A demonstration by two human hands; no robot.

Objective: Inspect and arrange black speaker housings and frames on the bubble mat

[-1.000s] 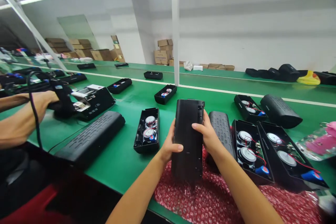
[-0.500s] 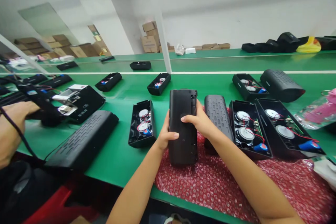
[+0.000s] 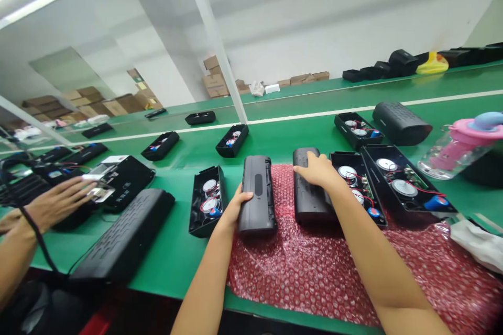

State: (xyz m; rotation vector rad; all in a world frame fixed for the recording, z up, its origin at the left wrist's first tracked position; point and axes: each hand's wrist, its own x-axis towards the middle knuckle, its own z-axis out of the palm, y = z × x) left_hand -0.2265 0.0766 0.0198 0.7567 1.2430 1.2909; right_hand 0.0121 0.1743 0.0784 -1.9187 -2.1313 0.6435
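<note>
My left hand [image 3: 234, 209] grips the left side of a dark speaker casing [image 3: 257, 217], thumb on its upper face. That casing rests at the left edge of a red bubble-wrap sheet [image 3: 298, 282], an oval panel showing on top. To the right, my right hand [image 3: 319, 168] curls over the upper end of a second speaker casing [image 3: 310, 204] with a brick-patterned face. Close beside it stand two open speaker shells [image 3: 375, 188] [image 3: 416, 204] holding round drivers, red wires and blue cylinders. Another open speaker shell [image 3: 196, 214] lies left of my left hand.
At the left, another person's hand [image 3: 63, 201] touches a black boxy device [image 3: 129, 186] near a patterned casing [image 3: 126, 235]. A pink-lidded clear bottle [image 3: 444, 159] stands at the right. More shells lie along the green bench [image 3: 275, 141], with a white post [image 3: 216, 36] behind.
The casing held by both hands has gone down leftward and shows a different face. My right hand has left it and moved onto the patterned casing. The other person's hand reached the device.
</note>
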